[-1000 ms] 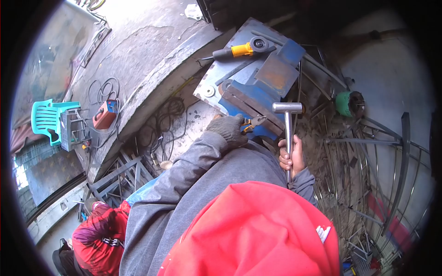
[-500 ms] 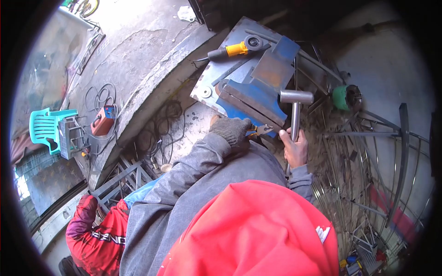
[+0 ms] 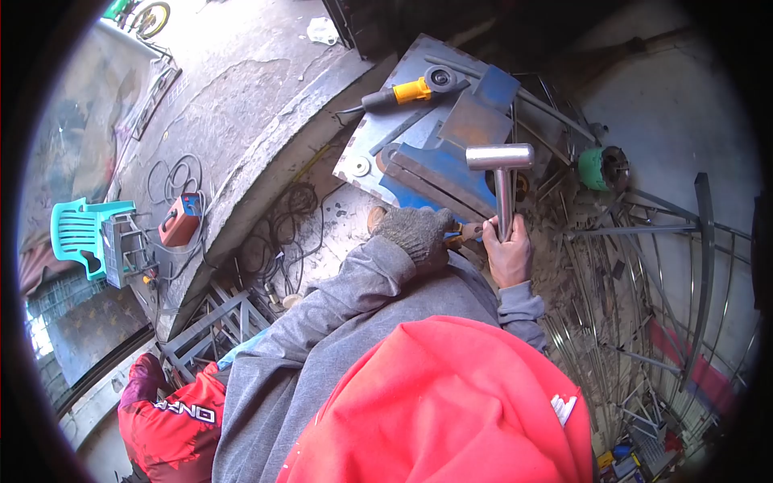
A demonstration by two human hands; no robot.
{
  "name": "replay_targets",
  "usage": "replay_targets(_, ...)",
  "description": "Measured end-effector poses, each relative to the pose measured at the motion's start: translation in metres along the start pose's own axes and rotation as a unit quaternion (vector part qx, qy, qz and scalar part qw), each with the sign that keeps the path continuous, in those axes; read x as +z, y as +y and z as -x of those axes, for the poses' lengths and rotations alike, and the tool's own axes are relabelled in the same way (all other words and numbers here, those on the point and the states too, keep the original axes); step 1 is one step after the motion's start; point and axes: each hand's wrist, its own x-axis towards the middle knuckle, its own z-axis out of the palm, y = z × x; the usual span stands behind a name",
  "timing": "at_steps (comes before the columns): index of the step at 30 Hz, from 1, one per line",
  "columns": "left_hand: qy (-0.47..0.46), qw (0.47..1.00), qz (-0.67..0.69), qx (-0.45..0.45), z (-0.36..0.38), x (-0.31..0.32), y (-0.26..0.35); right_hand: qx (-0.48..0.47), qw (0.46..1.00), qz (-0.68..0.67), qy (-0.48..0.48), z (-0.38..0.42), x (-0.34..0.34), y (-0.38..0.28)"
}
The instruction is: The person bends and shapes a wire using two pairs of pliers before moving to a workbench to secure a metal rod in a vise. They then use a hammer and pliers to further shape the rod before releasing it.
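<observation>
My left hand [image 3: 415, 237], in a dark grey knitted glove, is closed around a pair of pliers with orange-yellow handles. The pliers' jaws [image 3: 472, 232] point right, toward my right hand [image 3: 509, 253]. Bare fingers of that hand wrap the shaft of a metal hammer [image 3: 501, 158], whose shiny cylindrical head stands upward above the grip. Just beyond both hands lies a blue bench vise [image 3: 435, 181] with long jaws, partly covered by the hammer. Whether the pliers' jaws pinch anything I cannot make out.
On the metal table [image 3: 362, 145] lie a yellow angle grinder [image 3: 411, 90] and a round disc [image 3: 358, 166]. Cables, a red welding machine [image 3: 180, 219] and a turquoise chair [image 3: 84, 233] are left. Metal rods and a green reel [image 3: 596, 169] stand right. A person in red [image 3: 173, 423] is lower left.
The hammer and my right hand have shifted slightly left and the hammer head has risen a little. My left hand has moved slightly right with the pliers, whose jaws now meet the right fingers visually.
</observation>
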Motion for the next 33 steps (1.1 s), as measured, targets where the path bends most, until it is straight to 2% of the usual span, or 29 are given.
replay_targets(5,0.013,1.0,0.01,0.004,0.002,-0.001,-0.007,-0.014,1.0,0.001,0.008,-0.003,-0.001,-0.006)
replay_targets(7,0.019,1.0,0.014,0.007,0.0,0.002,-0.012,-0.076,0.995,-0.044,0.042,-0.004,0.003,-0.006)
replay_targets(8,0.021,0.999,0.02,-0.015,-0.001,0.005,-0.014,-0.075,0.995,-0.043,0.042,-0.002,0.001,-0.009)
replay_targets(10,0.022,0.999,0.026,-0.036,-0.007,0.013,-0.023,0.003,1.0,0.003,0.015,0.003,-0.009,-0.016)
replay_targets(13,0.053,0.995,0.041,-0.068,-0.016,0.025,-0.034,0.042,0.999,0.001,0.001,0.008,-0.019,0.003)
replay_targets(15,0.065,0.993,0.016,-0.095,-0.02,0.026,-0.033,0.028,0.999,0.017,0.004,0.017,-0.022,0.007)
replay_targets(17,0.062,0.993,0.02,-0.096,-0.026,0.028,-0.035,0.065,0.992,-0.11,0.008,0.029,-0.021,0.006)
replay_targets(18,0.06,0.993,0.023,-0.098,-0.028,0.03,-0.037,0.141,0.982,-0.116,-0.058,0.034,-0.031,0.002)
replay_targets(19,0.057,0.993,0.023,-0.097,-0.03,0.033,-0.039,0.143,0.981,-0.116,-0.057,0.035,-0.031,0.01)
replay_targets(22,0.07,0.994,0.011,-0.085,-0.037,0.039,-0.041,0.125,0.989,-0.059,-0.051,0.036,-0.028,0.027)
replay_targets(24,0.061,0.993,0.018,-0.098,-0.036,0.038,-0.04,0.071,0.996,0.031,-0.049,0.04,-0.029,0.019)
replay_targets(28,0.032,0.995,0.02,-0.091,-0.034,0.023,-0.034,0.027,1.0,0.0,0.002,0.039,-0.026,0.005)
replay_targets(30,0.007,0.997,0.009,-0.078,-0.032,0.015,-0.031,-0.091,0.994,-0.012,0.053,0.036,-0.028,-0.025)
replay_targets(31,0.009,0.997,0.011,-0.08,-0.032,0.012,-0.031,-0.093,0.994,-0.012,0.05,0.035,-0.03,-0.025)
replay_targets(33,-0.011,0.997,0.012,-0.077,-0.034,0.008,-0.032,-0.046,0.999,-0.006,-0.017,0.033,-0.036,-0.025)
